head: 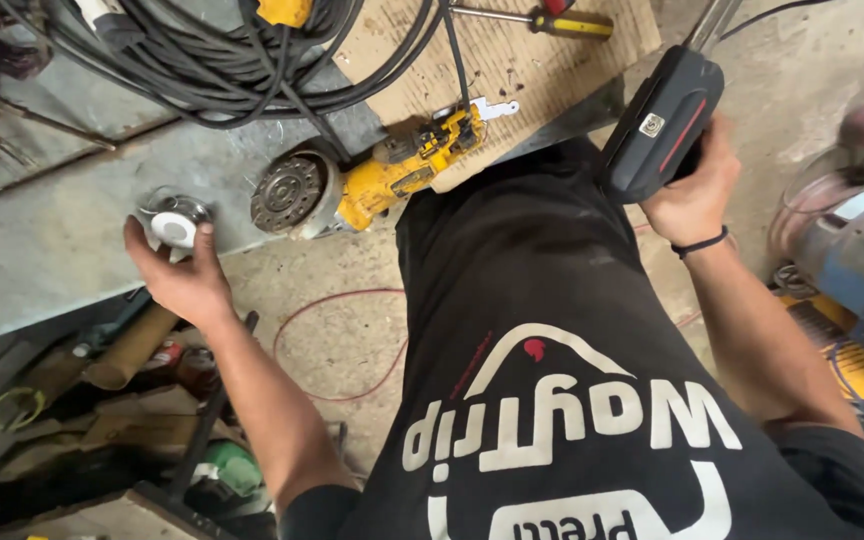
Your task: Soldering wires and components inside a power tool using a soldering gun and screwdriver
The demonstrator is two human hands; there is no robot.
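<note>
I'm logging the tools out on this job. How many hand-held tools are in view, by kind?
Yellow angle grinder, on the bench: 1
Screwdriver, on the cardboard: 1
Black cordless tool, in the right hand: 1
Total: 3
The left hand holds a small round fitting, not counted.

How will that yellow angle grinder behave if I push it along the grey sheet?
The yellow angle grinder probably feels heavy for its size. Its disc faces up, so it should slide rather than roll. The attached black cable may drag.
</note>
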